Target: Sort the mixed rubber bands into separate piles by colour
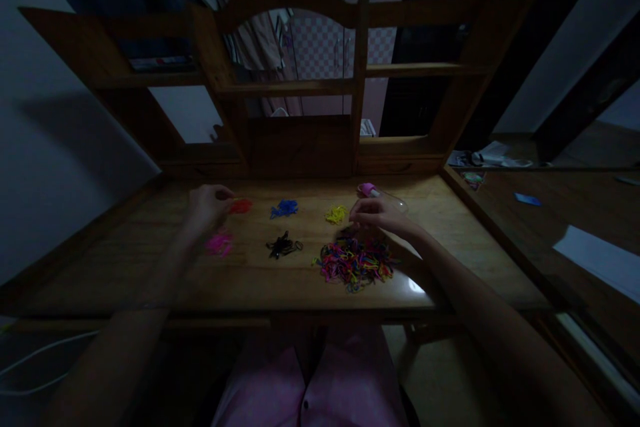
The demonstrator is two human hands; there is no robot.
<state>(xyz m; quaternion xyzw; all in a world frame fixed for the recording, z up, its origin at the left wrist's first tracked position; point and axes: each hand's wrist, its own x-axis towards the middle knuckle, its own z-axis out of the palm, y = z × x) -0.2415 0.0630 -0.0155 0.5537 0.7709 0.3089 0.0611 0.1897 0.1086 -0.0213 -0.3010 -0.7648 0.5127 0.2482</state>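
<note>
A mixed heap of multicoloured rubber bands lies on the wooden desk. Over its far edge is my right hand, its thumb and fingers pinched together; whatever is between them is too small to make out. My left hand is closed in a pinch just left of the red bands, and its contents do not show clearly. Sorted piles sit apart: pink bands below my left hand, blue bands, black bands in the middle, and yellow bands left of my right hand.
Behind my right hand lies a clear container with a pink cap. A wooden shelf unit rises along the desk's back. To the right, a lower brown surface holds white paper and a blue card.
</note>
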